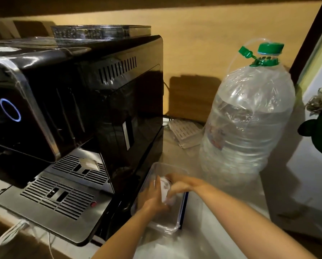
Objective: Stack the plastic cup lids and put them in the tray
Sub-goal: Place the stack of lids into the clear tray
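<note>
the clear tray (175, 224) sits under both hands. the left hand (152, 198) and right hand (182, 184) press a stack of lids (165, 189) between them, inside the tray. the lids look light, thin and slippery, so gripping the stack's ends seems safest.

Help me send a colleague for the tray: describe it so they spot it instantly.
Find the black coffee machine; right of its base, before the big water bottle, sits the tray. It is the only clear, rectangular, open-topped box, with both hands inside.
</note>
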### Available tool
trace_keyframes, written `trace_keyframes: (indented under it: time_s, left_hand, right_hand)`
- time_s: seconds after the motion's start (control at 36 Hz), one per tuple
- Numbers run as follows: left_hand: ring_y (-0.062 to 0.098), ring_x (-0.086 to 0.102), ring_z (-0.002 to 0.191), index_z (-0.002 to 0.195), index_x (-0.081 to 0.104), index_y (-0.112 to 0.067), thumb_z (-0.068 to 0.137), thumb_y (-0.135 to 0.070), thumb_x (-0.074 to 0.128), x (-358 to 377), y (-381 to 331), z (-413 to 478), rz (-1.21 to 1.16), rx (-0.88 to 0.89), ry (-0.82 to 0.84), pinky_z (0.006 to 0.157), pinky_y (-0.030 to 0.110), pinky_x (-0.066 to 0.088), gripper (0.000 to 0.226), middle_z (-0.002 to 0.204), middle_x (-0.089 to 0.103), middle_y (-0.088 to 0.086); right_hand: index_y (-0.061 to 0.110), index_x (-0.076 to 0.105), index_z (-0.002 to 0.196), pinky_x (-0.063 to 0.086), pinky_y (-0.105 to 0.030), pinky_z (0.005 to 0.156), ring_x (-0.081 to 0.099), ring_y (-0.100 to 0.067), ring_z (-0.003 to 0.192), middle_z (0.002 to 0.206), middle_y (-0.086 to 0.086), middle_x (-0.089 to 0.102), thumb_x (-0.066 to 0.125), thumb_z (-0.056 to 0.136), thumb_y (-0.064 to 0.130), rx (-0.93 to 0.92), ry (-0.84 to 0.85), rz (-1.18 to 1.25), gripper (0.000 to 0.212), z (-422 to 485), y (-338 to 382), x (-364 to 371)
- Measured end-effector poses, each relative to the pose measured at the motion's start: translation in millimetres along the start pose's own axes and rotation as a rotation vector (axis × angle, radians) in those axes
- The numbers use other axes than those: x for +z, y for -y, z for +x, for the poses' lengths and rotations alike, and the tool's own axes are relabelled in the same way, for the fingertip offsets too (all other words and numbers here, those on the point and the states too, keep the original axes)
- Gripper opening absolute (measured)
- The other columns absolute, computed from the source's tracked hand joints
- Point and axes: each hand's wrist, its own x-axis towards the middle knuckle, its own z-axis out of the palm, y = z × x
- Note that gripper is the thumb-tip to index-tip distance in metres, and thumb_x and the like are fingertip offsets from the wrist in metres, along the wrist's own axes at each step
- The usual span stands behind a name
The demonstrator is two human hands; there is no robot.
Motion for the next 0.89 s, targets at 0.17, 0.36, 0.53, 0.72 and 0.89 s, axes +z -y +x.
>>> trace_keyframes:
  time_s: [0.17, 0.36, 0.53, 0.72, 0.89]
  left_hand:
    - [0.03, 0.027, 0.137, 0.145, -0.009, -0.017, 0.08, -0.052, 0.056, 8, -4, 5, 0.051, 0.001, 0.017, 0.105, 0.04, 0.033, 0.098, 0.156, 0.006, 0.008]
    - [0.031, 0.036, 0.13, 0.145, 0.0, -0.015, 0.082, -0.045, 0.057, 10, -8, 11, 0.083, -0.002, 0.008, 0.098, 0.039, 0.041, 0.091, 0.151, 0.018, 0.012]
    - [0.03, 0.041, 0.126, 0.145, 0.004, -0.013, 0.081, -0.054, 0.053, 15, -9, 18, 0.093, -0.008, -0.006, 0.095, 0.039, 0.043, 0.091, 0.15, 0.022, 0.012]
    - [0.027, 0.041, 0.127, 0.144, 0.006, -0.011, 0.075, -0.058, 0.058, 16, -11, 22, 0.124, -0.015, -0.016, 0.095, 0.037, 0.043, 0.098, 0.148, 0.025, 0.009]
    - [0.026, 0.041, 0.124, 0.141, 0.011, -0.012, 0.068, -0.058, 0.066, 18, -13, 23, 0.142, -0.016, -0.009, 0.094, 0.036, 0.043, 0.102, 0.144, 0.028, 0.009]
  right_hand:
    - [0.002, 0.051, 0.126, 0.043, -0.036, 0.095, 0.053, -0.032, 0.118, 0.129, -0.018, 0.055, 0.062, 0.084, 0.016, 0.041, 0.032, -0.069, 0.045, 13, -7, 6]
    - [-0.002, 0.05, 0.126, 0.043, -0.037, 0.098, 0.052, -0.032, 0.119, 0.13, -0.02, 0.055, 0.059, 0.087, 0.019, 0.058, 0.096, -0.169, 0.045, 23, -11, 11]
    - [-0.002, 0.045, 0.132, 0.039, -0.037, 0.104, 0.048, -0.033, 0.125, 0.136, -0.021, 0.05, 0.057, 0.089, 0.019, 0.044, 0.156, -0.253, 0.049, 30, -12, 9]
    - [-0.004, 0.051, 0.126, 0.037, -0.032, 0.1, 0.05, -0.032, 0.123, 0.132, -0.021, 0.054, 0.058, 0.089, 0.021, 0.042, 0.19, -0.308, 0.045, 39, -15, 5]
    - [-0.002, 0.052, 0.126, 0.039, -0.033, 0.1, 0.052, -0.032, 0.121, 0.13, -0.019, 0.056, 0.06, 0.088, 0.021, 0.039, 0.197, -0.306, 0.045, 42, -18, 5]
